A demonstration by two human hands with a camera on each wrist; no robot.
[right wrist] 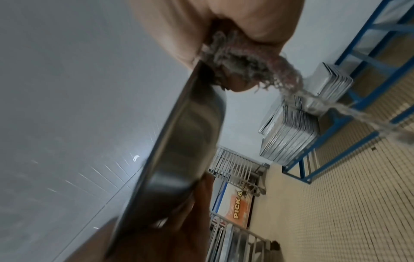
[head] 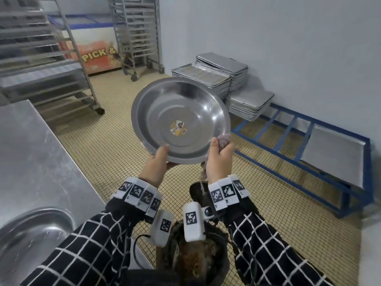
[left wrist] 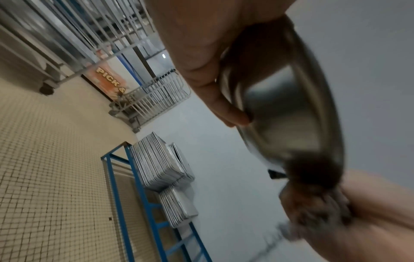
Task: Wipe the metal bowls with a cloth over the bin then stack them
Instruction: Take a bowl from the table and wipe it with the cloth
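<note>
A shiny metal bowl [head: 180, 118] with a round sticker [head: 178, 129] at its centre is held up, tilted with its inside facing me. My left hand [head: 158, 162] grips its lower rim, thumb inside and fingers behind, as the left wrist view shows [left wrist: 215, 74]. My right hand [head: 219, 154] holds a grey frayed cloth [head: 224, 139] bunched against the bowl's lower right rim. The cloth [right wrist: 241, 65] hangs in threads below that hand, against the bowl [right wrist: 179, 145]. A dark bin [head: 198, 256] with brown waste sits below my wrists. Another metal bowl [head: 31, 230] lies on the steel table at lower left.
The steel table [head: 31, 151] runs along the left. Stacks of baking trays [head: 222, 77] rest on a blue floor frame [head: 309, 151] by the white wall. Wheeled tray racks [head: 41, 58] stand at the back left, and a freezer [head: 97, 54] behind them. The floor is small beige tile.
</note>
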